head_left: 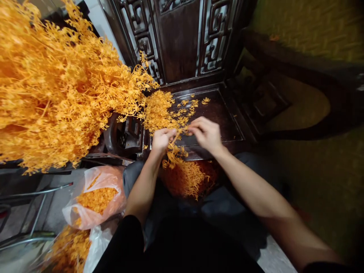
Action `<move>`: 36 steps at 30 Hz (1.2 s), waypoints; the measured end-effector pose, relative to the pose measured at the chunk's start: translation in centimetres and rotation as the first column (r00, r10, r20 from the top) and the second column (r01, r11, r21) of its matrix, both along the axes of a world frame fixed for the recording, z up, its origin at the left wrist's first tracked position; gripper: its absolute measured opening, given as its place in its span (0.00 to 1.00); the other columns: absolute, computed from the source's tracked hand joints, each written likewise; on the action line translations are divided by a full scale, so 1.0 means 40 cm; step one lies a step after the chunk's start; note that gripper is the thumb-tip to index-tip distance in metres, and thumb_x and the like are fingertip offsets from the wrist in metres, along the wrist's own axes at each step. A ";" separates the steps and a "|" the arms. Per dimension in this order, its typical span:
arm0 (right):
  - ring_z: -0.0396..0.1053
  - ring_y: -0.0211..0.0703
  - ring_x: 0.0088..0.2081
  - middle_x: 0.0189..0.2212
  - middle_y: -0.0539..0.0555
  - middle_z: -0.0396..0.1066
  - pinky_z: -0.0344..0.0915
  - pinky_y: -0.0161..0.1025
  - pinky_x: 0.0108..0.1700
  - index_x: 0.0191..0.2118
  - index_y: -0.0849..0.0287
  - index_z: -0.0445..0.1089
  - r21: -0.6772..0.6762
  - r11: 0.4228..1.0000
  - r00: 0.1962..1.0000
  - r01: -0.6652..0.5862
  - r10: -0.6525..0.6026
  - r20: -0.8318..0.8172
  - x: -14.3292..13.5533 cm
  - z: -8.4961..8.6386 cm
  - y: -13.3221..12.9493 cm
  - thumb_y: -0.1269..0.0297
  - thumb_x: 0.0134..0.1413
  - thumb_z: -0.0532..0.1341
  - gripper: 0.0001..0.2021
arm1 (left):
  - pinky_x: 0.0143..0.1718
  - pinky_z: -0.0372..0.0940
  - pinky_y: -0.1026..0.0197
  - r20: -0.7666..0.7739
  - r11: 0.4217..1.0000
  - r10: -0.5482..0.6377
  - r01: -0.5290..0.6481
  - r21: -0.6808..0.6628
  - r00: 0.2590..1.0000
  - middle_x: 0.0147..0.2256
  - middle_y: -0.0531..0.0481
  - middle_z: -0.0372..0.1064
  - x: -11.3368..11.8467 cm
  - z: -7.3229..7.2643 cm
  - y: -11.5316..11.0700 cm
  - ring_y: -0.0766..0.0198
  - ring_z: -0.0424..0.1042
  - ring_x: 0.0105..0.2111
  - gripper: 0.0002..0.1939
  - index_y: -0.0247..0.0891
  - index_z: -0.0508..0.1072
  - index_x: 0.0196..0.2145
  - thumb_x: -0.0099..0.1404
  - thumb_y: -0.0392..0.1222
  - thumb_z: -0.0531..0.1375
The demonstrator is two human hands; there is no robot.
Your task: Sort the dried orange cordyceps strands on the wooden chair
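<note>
My left hand (162,140) is closed around an orange plastic sprig (175,139), whose branching end hangs below the fingers. Close by on the right, my right hand (206,132) pinches at the sprig's other end; the fingertips are slightly blurred. Both hands are over the seat of a dark carved wooden chair (218,117). On that seat, just beyond my left hand, lies a heap of small orange pieces (159,108), with several loose ones scattered to its right. Between my knees, below the hands, is a bunch of orange stems (190,176).
A large mass of orange sprigs (62,87) fills the left side and reaches the seat's edge. Lower left stands a clear plastic bag (109,174) of orange pieces, with more orange sprigs (72,246) below. A curved wooden armrest (301,132) is at right.
</note>
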State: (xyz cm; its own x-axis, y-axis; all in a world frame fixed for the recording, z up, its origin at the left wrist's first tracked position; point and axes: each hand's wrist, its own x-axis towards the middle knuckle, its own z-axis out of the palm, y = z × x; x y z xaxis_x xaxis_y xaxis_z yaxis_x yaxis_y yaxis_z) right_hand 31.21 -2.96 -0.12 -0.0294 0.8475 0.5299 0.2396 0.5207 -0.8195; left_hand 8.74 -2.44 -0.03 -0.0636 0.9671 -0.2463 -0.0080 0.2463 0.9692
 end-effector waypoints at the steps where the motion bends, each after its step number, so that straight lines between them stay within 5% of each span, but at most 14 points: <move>1: 0.74 0.45 0.34 0.36 0.55 0.75 0.73 0.48 0.43 0.34 0.52 0.75 -0.023 0.994 0.989 0.107 -0.109 -0.103 0.020 0.001 0.007 0.54 0.65 0.63 0.10 | 0.20 0.44 0.65 -0.025 0.998 0.065 -0.064 0.028 0.998 0.15 0.57 0.60 -0.013 0.000 0.002 0.74 0.54 0.16 0.21 0.34 0.72 0.19 0.51 0.52 0.73; 4: 0.74 0.40 0.31 0.41 0.55 0.74 0.75 0.45 0.38 0.36 0.53 0.70 -0.178 0.963 0.888 0.202 -0.256 -0.381 0.061 -0.015 0.033 0.47 0.58 0.67 0.15 | 0.19 0.42 0.65 -0.060 0.996 0.084 -0.083 0.028 0.995 0.15 0.57 0.58 -0.030 -0.005 -0.002 0.74 0.52 0.16 0.20 0.35 0.72 0.19 0.52 0.52 0.72; 8: 0.75 0.42 0.34 0.45 0.56 0.75 0.75 0.45 0.39 0.36 0.54 0.67 -0.331 0.939 0.901 -0.093 -0.062 -0.429 0.041 -0.065 0.080 0.43 0.48 0.73 0.23 | 0.20 0.40 0.64 -0.114 0.993 -0.116 0.112 -0.042 0.987 0.14 0.57 0.56 0.018 -0.024 -0.020 0.74 0.49 0.15 0.21 0.36 0.72 0.19 0.53 0.56 0.71; 11: 0.73 0.45 0.36 0.38 0.54 0.75 0.74 0.47 0.43 0.42 0.52 0.70 -0.379 0.924 0.949 -0.052 -0.073 -0.308 0.024 -0.084 0.127 0.34 0.53 0.65 0.26 | 0.22 0.41 0.63 -0.199 0.975 -0.222 0.218 -0.043 0.954 0.15 0.57 0.55 0.047 -0.042 -0.033 0.74 0.48 0.16 0.25 0.36 0.68 0.16 0.53 0.59 0.70; 16: 0.63 0.57 0.64 0.61 0.58 0.70 0.56 0.60 0.67 0.58 0.49 0.72 -0.174 0.984 0.982 -0.039 0.070 0.176 0.019 -0.051 0.111 0.40 0.63 0.60 0.26 | 0.25 0.46 0.63 -0.357 0.932 -0.335 0.362 0.008 0.872 0.18 0.56 0.57 0.051 -0.059 -0.037 0.70 0.52 0.21 0.25 0.36 0.71 0.19 0.60 0.60 0.64; 20: 0.73 0.53 0.50 0.46 0.57 0.78 0.65 0.56 0.58 0.46 0.49 0.80 -0.176 0.931 0.915 -0.319 0.351 0.200 -0.025 -0.046 0.028 0.50 0.60 0.67 0.13 | 0.27 0.44 0.62 -0.508 0.896 -0.344 0.437 0.072 0.789 0.19 0.57 0.51 0.062 -0.049 -0.044 0.70 0.51 0.23 0.22 0.36 0.67 0.17 0.63 0.52 0.61; 22: 0.74 0.50 0.41 0.36 0.55 0.78 0.69 0.52 0.51 0.35 0.52 0.81 -0.202 0.941 0.954 -0.270 0.290 0.080 -0.026 -0.057 0.026 0.52 0.59 0.68 0.10 | 0.27 0.43 0.62 -0.525 0.883 -0.369 0.466 0.060 0.767 0.18 0.57 0.50 0.064 -0.039 -0.053 0.70 0.50 0.22 0.21 0.36 0.66 0.16 0.61 0.48 0.62; 24: 0.72 0.46 0.33 0.32 0.54 0.77 0.70 0.49 0.42 0.32 0.54 0.79 -0.230 0.973 0.993 -0.027 -0.001 -0.121 0.005 -0.070 0.060 0.52 0.60 0.66 0.12 | 0.25 0.44 0.62 -0.476 0.880 -0.413 0.475 0.011 0.776 0.17 0.56 0.54 0.056 -0.028 -0.060 0.70 0.51 0.21 0.18 0.36 0.69 0.16 0.59 0.45 0.64; 26: 0.70 0.43 0.28 0.32 0.54 0.76 0.70 0.47 0.36 0.35 0.55 0.79 -0.274 0.931 0.902 0.243 -0.321 -0.290 0.056 -0.086 0.107 0.50 0.62 0.63 0.14 | 0.23 0.45 0.63 -0.335 0.908 -0.406 0.416 -0.043 0.850 0.16 0.56 0.58 0.040 -0.016 -0.057 0.71 0.52 0.19 0.15 0.35 0.73 0.18 0.58 0.45 0.66; 27: 0.70 0.44 0.29 0.34 0.55 0.77 0.71 0.48 0.37 0.37 0.56 0.80 -0.278 0.911 0.874 0.306 -0.384 -0.298 0.080 -0.094 0.127 0.50 0.62 0.63 0.14 | 0.21 0.44 0.63 -0.233 0.929 -0.368 0.365 -0.060 0.900 0.17 0.55 0.60 0.032 -0.011 -0.052 0.72 0.52 0.17 0.15 0.34 0.75 0.21 0.58 0.47 0.67; 29: 0.75 0.50 0.39 0.40 0.57 0.79 0.72 0.53 0.47 0.40 0.56 0.81 -0.265 0.932 0.941 0.247 -0.296 -0.163 0.104 -0.112 0.145 0.56 0.56 0.67 0.11 | 0.18 0.41 0.64 -0.005 0.965 -0.254 0.253 -0.070 0.967 0.20 0.53 0.66 0.019 -0.004 -0.037 0.74 0.52 0.15 0.16 0.33 0.79 0.28 0.60 0.52 0.67; 32: 0.72 0.59 0.56 0.52 0.60 0.77 0.62 0.60 0.64 0.44 0.56 0.82 -0.278 0.959 0.993 0.058 -0.028 0.112 0.072 -0.126 0.126 0.63 0.47 0.72 0.16 | 0.16 0.41 0.66 0.263 0.989 -0.121 0.138 -0.050 0.957 0.30 0.49 0.77 0.013 0.002 -0.016 0.76 0.56 0.15 0.18 0.35 0.77 0.39 0.60 0.53 0.69; 36: 0.72 0.56 0.54 0.50 0.60 0.77 0.64 0.56 0.62 0.47 0.54 0.79 -0.205 0.975 0.994 0.085 -0.069 0.085 -0.018 -0.094 0.067 0.53 0.62 0.64 0.14 | 0.15 0.44 0.67 0.403 0.999 -0.042 0.051 -0.013 0.914 0.39 0.48 0.80 0.020 0.001 -0.016 0.77 0.55 0.15 0.16 0.39 0.71 0.42 0.64 0.50 0.68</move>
